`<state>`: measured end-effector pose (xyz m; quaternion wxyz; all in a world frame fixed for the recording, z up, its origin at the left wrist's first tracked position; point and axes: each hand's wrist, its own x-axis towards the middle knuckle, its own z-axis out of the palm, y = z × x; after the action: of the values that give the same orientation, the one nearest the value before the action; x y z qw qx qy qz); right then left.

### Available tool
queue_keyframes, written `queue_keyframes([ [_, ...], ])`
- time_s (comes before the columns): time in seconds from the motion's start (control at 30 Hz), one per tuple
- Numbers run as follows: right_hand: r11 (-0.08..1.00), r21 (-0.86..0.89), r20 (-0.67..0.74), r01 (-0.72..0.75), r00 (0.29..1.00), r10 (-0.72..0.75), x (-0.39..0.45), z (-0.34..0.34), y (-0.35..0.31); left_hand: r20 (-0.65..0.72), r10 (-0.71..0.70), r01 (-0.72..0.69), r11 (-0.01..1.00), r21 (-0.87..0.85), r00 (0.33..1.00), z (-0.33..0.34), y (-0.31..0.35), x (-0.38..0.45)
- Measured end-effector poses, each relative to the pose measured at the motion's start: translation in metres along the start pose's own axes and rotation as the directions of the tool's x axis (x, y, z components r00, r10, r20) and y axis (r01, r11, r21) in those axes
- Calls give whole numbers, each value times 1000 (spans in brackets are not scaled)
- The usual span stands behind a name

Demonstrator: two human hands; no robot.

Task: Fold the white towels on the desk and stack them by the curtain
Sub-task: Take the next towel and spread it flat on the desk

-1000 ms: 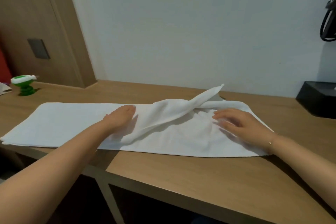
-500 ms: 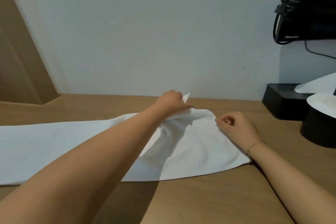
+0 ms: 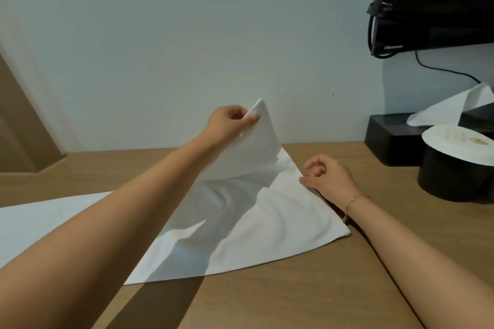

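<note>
On the wooden surface [image 3: 280,299] before us, seen from the head camera, the white towel [image 3: 256,224] lies spread out, its far right corner lifted. Our left hand [image 3: 227,123] pinches that corner in a tight grip above the cloth. Our right hand [image 3: 327,175] rests loosely curled on the right edge, seemingly pinning it. We judge the fold just begun; next we carry the corner leftward across.
</note>
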<state>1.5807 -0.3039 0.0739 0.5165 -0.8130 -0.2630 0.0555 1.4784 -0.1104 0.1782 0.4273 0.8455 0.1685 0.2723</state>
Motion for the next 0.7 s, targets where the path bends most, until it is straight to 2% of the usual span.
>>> queue_keyframes([
  [0.07, 975, 222, 37, -28, 999, 20, -5, -3, -10, 126, 70, -66, 997, -35, 990, -2, 20, -16],
  [0.17, 912, 382, 167, -148, 982, 89, -10, -9, -22, 348, 147, -192, 977, 98, 926, 5, 35, -38],
  [0.3, 873, 409, 293, -266, 944, 150, -12, -13, -24, 470, 119, -238, 950, 202, 874, 14, 28, -60],
  [0.47, 868, 369, 310, -333, 924, 222, -9, -14, -27, 541, 87, -186, 974, 131, 837, 18, 13, -77],
  [0.53, 856, 364, 310, -366, 915, 260, -7, -14, -27, 515, 91, -153, 985, 79, 852, 11, 7, -76],
  [0.6, 848, 364, 329, -384, 905, 269, -6, -15, -26, 408, 84, -123, 990, 69, 909, -2, -5, -70],
  [0.7, 872, 339, 349, -353, 908, 232, -6, -17, -24, 206, 10, -63, 966, 251, 979, -26, -41, -64],
])
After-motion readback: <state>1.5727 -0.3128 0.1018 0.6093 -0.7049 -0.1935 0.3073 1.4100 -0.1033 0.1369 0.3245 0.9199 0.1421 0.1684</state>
